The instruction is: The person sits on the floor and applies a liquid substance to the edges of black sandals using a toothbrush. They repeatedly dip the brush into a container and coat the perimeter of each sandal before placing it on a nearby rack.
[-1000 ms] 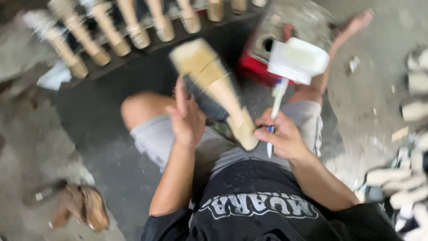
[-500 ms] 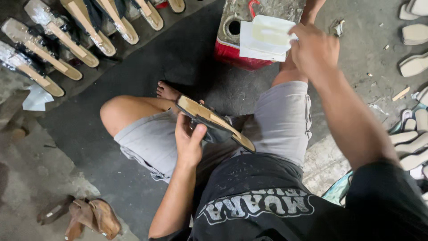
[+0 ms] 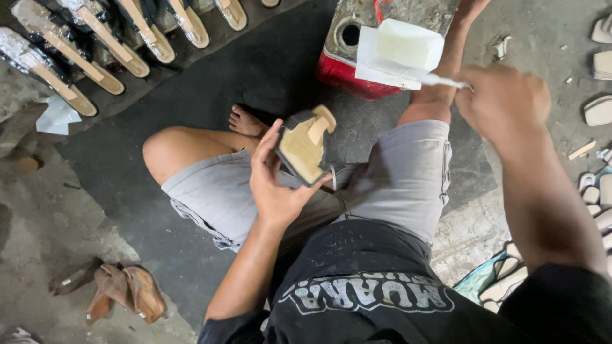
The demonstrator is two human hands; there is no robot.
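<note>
Tan, leather-like sole piece with a dark rim, held tilted above the lap in the left hand. Fingers wrap its left edge, thumb under the lower edge: a firm clasp. A small tan tab stands out near its top end.

Right hand is extended forward and well apart from the left, closed round the handle of a pale brush. The brush tip points toward the white tub; whether the tip touches the tub cannot be told.

The white tub rests on a white sheet atop a red can with a grimy grey top and a round opening. The can stands on the dark mat, just beside the right knee.

Person sits cross-legged on the floor: grey shorts, black shirt, one bare foot showing behind the left knee.

Upper left: a row of sandal soles with tan insoles, laid side by side along the mat's edge. Right edge: pale sole blanks scattered on the concrete. Lower left: brown leather scraps on the floor.
</note>
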